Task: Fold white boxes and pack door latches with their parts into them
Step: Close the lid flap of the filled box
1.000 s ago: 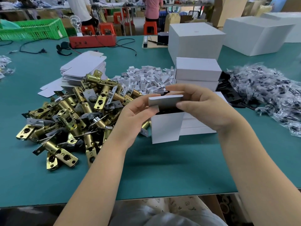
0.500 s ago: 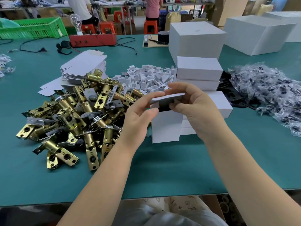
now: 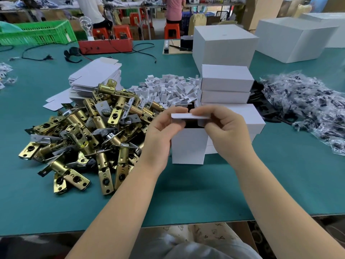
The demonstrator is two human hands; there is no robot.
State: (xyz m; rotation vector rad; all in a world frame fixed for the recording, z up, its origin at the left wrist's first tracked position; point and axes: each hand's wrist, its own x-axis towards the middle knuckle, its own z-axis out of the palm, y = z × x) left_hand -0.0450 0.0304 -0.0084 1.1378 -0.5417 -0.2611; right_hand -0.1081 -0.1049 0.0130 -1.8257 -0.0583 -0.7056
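Note:
A small white box [image 3: 189,146] stands upright on the green table [image 3: 205,193], its top end open and dark inside. My left hand [image 3: 158,135] holds the box's left side, fingers at the top flap [image 3: 188,116]. My right hand [image 3: 227,129] pinches that flap from the right, holding it nearly level above the opening. Left of the box lies a heap of brass door latches [image 3: 84,135]. Closed white boxes [image 3: 226,79] are stacked just behind my hands. Flat box blanks [image 3: 97,75] lie behind the latches.
A pile of small white card pieces [image 3: 168,88] sits behind the latches. Clear bags of dark parts [image 3: 308,105] and black plates [image 3: 261,103] spread at the right. Larger white cartons [image 3: 224,45] stand farther back. A red tray [image 3: 106,46], cables and a green crate [image 3: 37,32] are far left.
The top flap has come down further over the box's opening, and both hands shifted slightly along it. The box stays standing in the same spot.

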